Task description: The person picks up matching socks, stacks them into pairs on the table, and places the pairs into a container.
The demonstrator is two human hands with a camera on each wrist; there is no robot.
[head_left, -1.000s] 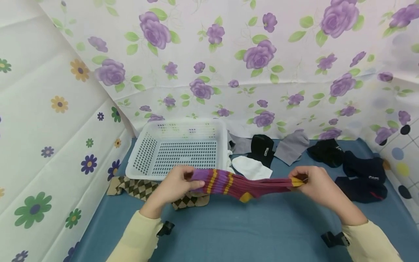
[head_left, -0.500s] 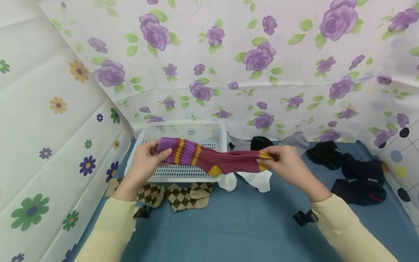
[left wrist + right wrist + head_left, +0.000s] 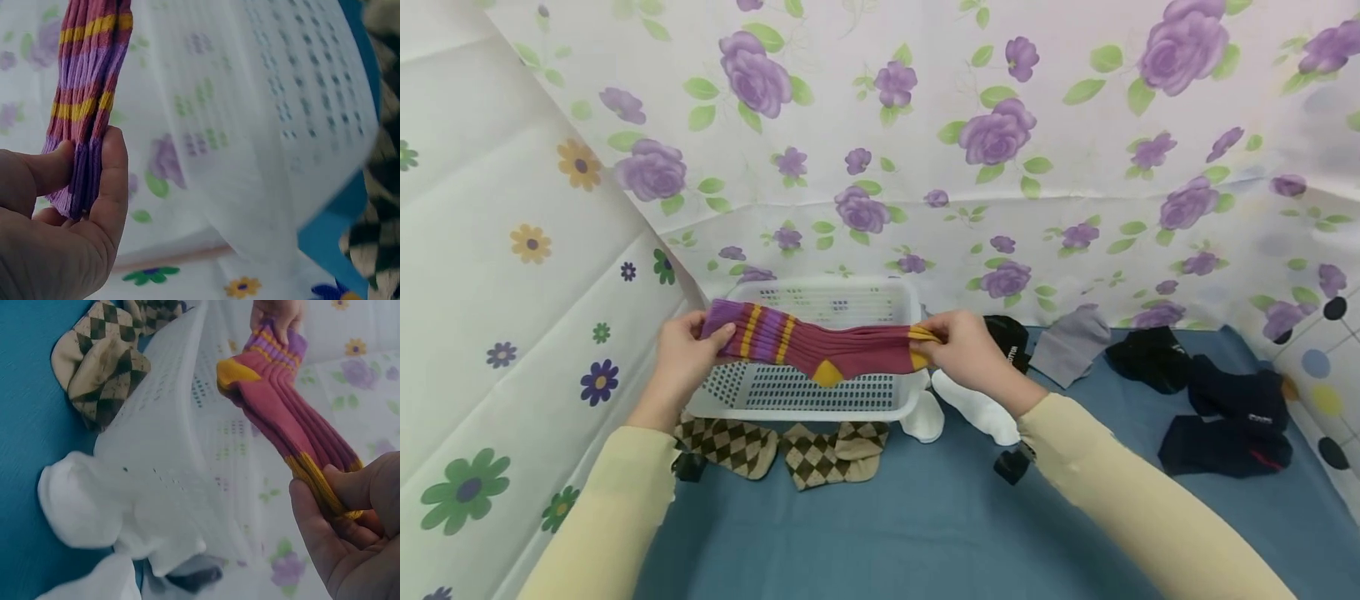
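Observation:
A maroon and purple sock with yellow stripes, heel and toe (image 3: 857, 350) is stretched level above a white plastic basket (image 3: 805, 413). It may be a pair laid together; I cannot tell. My left hand (image 3: 677, 358) pinches the purple cuff, thumb on the near side, as the left wrist view shows with the ribbed cuff (image 3: 75, 169). At the other end my right hand (image 3: 966, 350) pinches the yellow toe (image 3: 319, 487). The sock hides part of the basket's inside; the visible floor of the basket shows bare mesh.
Brown argyle socks (image 3: 831, 457) lie before the basket. White socks (image 3: 973, 407) sit right of it, near a grey sock (image 3: 1071, 343) and a black sock (image 3: 1150, 358). Dark navy socks (image 3: 1225, 446) lie far right on the blue cloth (image 3: 850, 542). A floral curtain (image 3: 925, 167) hangs behind.
Both hands have carried the striped sock leftward and up, from over the cloth in front of the basket to above the basket. Their hold on cuff and toe is unchanged.

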